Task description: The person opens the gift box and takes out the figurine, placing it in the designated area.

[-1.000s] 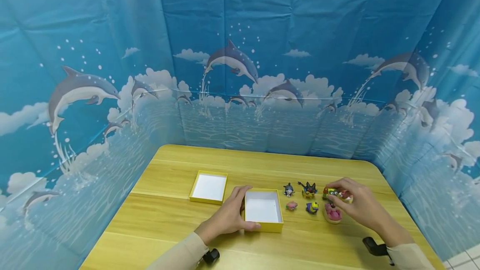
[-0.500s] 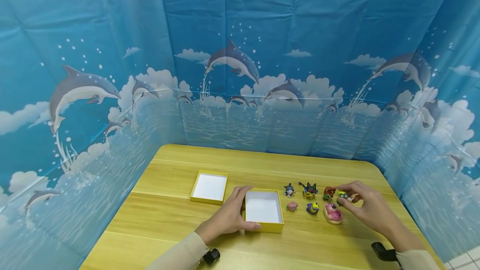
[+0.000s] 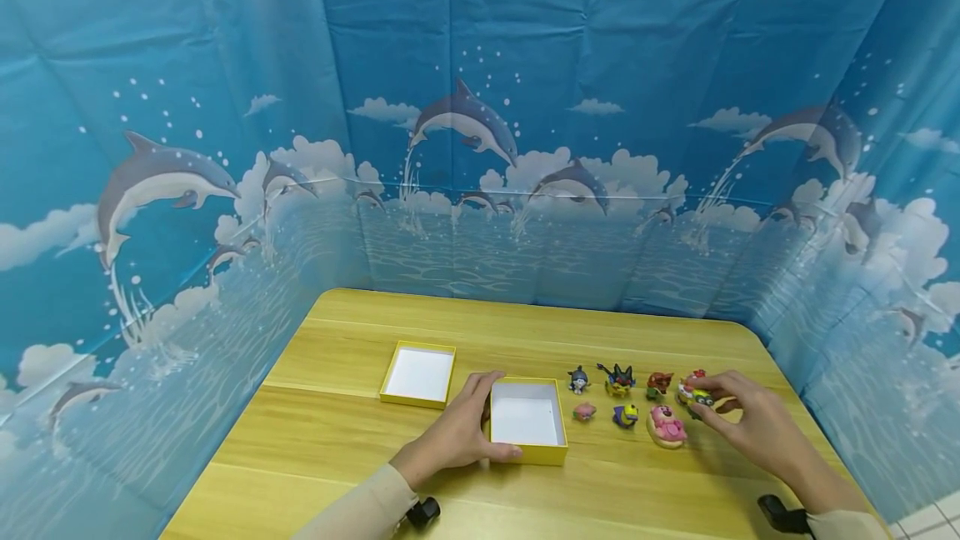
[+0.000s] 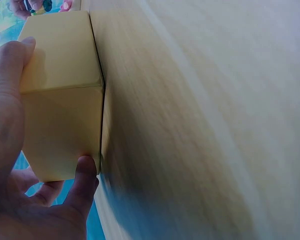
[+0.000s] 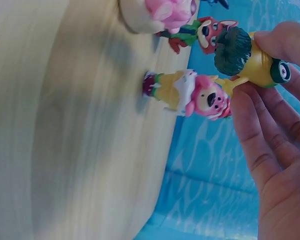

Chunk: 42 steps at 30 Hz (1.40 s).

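My left hand (image 3: 457,432) grips the open yellow box (image 3: 551,455) at its left side, thumb on the front wall and fingers around the far corner. The box's white inside is bare. In my right hand (image 3: 757,419) a yellow Minion figurine (image 5: 260,67) with a shaggy dark green part is pinched between thumb and fingertips, above the table. Close behind it stands a pink bear figurine (image 5: 207,97) in a yellow and white outfit. A red fox figurine (image 3: 658,384) is to the left, and a pink bear on a round cream base (image 3: 666,425) lies nearer me.
Left of the box lies its shallow yellow lid (image 3: 417,372), white side up. Between box and right hand are a grey figurine (image 3: 578,379), a black-eared one (image 3: 618,380), a small pink one (image 3: 584,412) and a purple-and-yellow one (image 3: 626,416). A dolphin-print curtain (image 3: 480,257) encloses the table.
My right hand has moved to the right with the Minion figurine, uncovering the fox figurine and then part of the standing pink bear. The left hand and box have stayed put.
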Motion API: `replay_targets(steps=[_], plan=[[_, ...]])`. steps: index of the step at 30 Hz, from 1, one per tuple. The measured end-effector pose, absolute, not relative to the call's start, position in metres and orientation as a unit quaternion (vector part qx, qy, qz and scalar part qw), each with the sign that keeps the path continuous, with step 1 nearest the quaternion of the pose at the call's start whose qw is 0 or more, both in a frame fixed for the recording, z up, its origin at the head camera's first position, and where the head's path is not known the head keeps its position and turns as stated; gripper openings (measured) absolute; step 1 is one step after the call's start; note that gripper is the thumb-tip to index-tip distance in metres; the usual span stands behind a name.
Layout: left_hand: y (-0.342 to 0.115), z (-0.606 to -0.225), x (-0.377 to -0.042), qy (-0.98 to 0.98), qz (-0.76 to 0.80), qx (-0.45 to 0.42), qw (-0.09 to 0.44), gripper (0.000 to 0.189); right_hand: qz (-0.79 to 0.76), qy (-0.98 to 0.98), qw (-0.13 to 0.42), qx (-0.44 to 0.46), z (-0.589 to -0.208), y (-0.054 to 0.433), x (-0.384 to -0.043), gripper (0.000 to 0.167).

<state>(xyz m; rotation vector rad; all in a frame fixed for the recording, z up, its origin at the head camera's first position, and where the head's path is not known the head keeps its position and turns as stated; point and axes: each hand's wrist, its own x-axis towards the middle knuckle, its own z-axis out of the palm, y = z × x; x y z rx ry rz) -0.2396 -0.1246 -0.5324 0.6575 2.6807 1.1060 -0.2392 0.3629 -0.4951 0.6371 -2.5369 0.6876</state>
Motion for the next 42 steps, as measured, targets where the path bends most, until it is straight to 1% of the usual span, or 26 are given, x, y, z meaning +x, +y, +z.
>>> replay_targets(steps=[13,25,31,42], plan=[[-0.124,-0.533,-0.24,0.9,0.368,0.219,0.084,0.126,0.245,-0.915,0.226,0.227,-0.515,0.376,-0.237,0.047],[-0.124,-0.533,-0.24,0.9,0.368,0.219,0.082,0.127,0.258,-0.935,0.156,0.186,-0.528,0.379,-0.232,0.041],[-0.123,-0.533,-0.24,0.9,0.369,0.218,0.077,0.127,0.249,-0.945,0.125,0.17,-0.529,0.379,-0.233,0.042],[-0.124,-0.533,-0.24,0.901,0.367,0.217,0.08,0.127,0.25,-0.949,0.102,0.16,-0.534,0.381,-0.236,0.041]])
